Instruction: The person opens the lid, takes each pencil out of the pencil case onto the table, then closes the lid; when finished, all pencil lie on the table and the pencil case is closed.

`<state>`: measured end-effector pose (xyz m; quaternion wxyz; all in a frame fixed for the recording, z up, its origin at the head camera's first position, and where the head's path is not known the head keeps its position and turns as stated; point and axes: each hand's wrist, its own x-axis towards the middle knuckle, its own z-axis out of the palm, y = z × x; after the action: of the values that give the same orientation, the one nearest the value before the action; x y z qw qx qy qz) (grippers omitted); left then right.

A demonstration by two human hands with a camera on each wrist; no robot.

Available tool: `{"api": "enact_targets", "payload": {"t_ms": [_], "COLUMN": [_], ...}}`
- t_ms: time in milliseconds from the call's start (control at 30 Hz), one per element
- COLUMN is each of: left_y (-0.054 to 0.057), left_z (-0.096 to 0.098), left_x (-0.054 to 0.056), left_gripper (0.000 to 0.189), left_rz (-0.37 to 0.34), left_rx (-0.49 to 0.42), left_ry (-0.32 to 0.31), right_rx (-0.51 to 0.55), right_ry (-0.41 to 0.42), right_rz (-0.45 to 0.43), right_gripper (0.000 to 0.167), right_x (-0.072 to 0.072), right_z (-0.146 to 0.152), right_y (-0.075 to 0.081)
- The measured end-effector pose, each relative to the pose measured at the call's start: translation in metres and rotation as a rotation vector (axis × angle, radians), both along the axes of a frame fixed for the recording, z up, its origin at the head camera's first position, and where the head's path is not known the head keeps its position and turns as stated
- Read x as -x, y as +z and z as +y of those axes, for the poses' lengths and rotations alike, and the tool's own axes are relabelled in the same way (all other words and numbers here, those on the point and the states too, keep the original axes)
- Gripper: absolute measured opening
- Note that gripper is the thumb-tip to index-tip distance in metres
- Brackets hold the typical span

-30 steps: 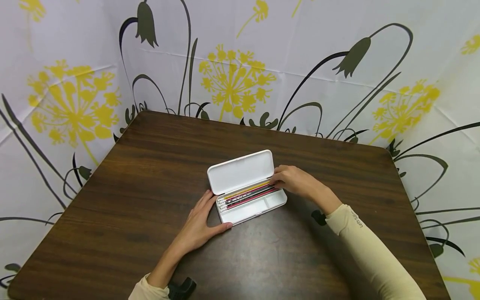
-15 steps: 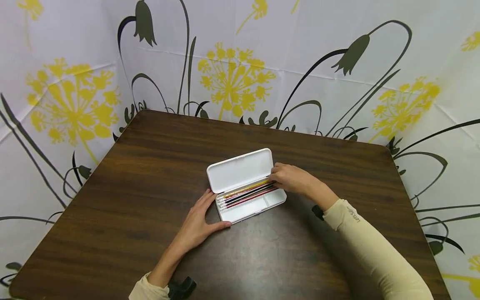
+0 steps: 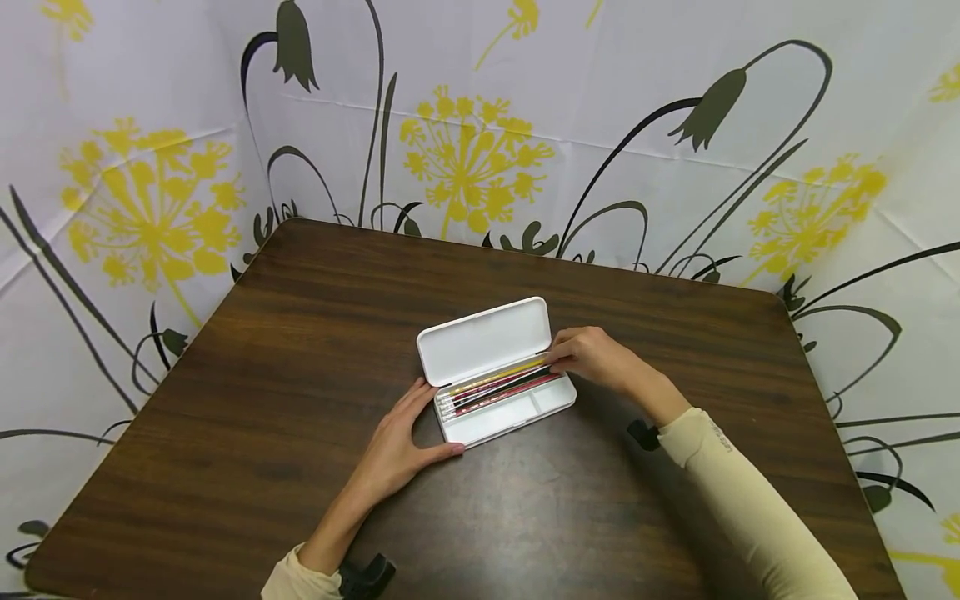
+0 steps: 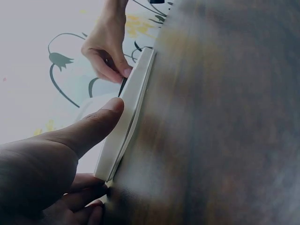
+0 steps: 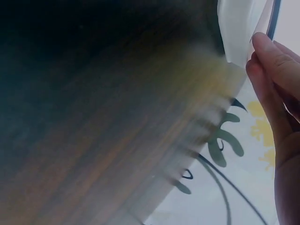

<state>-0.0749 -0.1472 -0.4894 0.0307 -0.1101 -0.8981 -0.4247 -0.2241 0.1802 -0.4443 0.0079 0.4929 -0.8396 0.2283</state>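
Observation:
An open white pencil case (image 3: 480, 433) lies on the table, its lid (image 3: 483, 340) tilted back. Several pencils (image 3: 498, 390), yellow, red, black and silvery, lie side by side in its long rear compartment, white erasers at the left. My left hand (image 3: 393, 454) holds the case's left end, thumb at the front corner and fingers at the back. At the other end, my right hand (image 3: 600, 358) pinches a dark pencil (image 4: 123, 86) between thumb and fingers. In the right wrist view, that dark pencil (image 5: 274, 21) stands out beyond the fingertips.
The dark wooden table (image 3: 300, 350) extends around the case on all sides. Behind it hangs a white cloth (image 3: 600, 50) printed with yellow and green flowers. A small divider (image 3: 536, 402) splits the case's front compartment near its right end.
The pencils have shifted slightly in the case, and a silvery one now shows more plainly. My right hand's fingers have moved a little at the pencils' right ends. My left hand stays in place.

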Motion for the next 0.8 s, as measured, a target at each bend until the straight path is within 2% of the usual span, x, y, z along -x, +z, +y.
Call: {"api": "enact_targets", "payload": {"t_ms": [267,467,600,800], "left_y": [-0.001,-0.004,-0.003,-0.001], "left_z": [0.0,0.001,0.001,0.0], "left_x": [0.0,0.0,0.001,0.001], "left_gripper": [0.095,0.096,0.096,0.094], "left_rz": [0.009,0.011,-0.001,-0.003], "left_rx": [0.003,0.013,0.011,0.008], "left_ry": [-0.003,-0.006,-0.008,-0.011], "right_rx": [0.224,0.374,0.425,0.494], "right_ry": [-0.033,-0.154,-0.27,-0.403], "right_rz": [-0.235,-0.445,-0.509,-0.523], "right_gripper": [0.015,0.015,0.015,0.016], "right_x": [0.001,-0.001,-0.003,-0.017], "right_z": [0.012,0.036,0.067,0.129], "right_y": [-0.011,-0.021,-0.017,-0.008]}}
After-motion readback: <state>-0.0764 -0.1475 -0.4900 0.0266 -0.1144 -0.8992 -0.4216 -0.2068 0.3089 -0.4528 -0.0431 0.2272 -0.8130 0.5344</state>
